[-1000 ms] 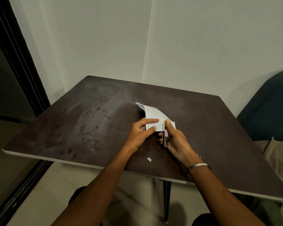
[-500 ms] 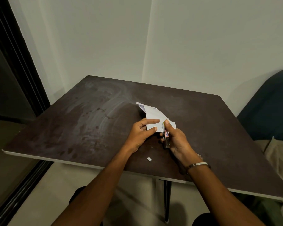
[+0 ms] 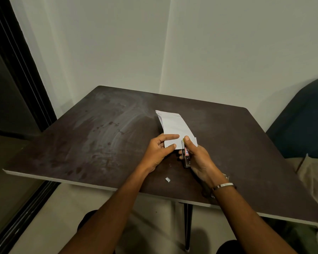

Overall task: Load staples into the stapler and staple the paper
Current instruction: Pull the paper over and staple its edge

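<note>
Your right hand (image 3: 196, 158) grips the stapler (image 3: 186, 155) at the paper (image 3: 174, 129) edge, pinched by your left hand (image 3: 157, 153) above the tabletop (image 3: 99, 143); loading looks done (spare staples (image 3: 167, 179) lie nearby), stapling remains.

I have one view only, from the head, looking forward and down. It sits close above my left hand (image 3: 157, 153) and right hand (image 3: 200, 158), table (image 3: 99, 143) beyond them.

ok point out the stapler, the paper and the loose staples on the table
stapler (image 3: 187, 158): head view, on its metal body below the red label
paper (image 3: 173, 125): head view, middle of the white sheet
staples (image 3: 167, 179): head view, the small strip near the table's front edge
</note>
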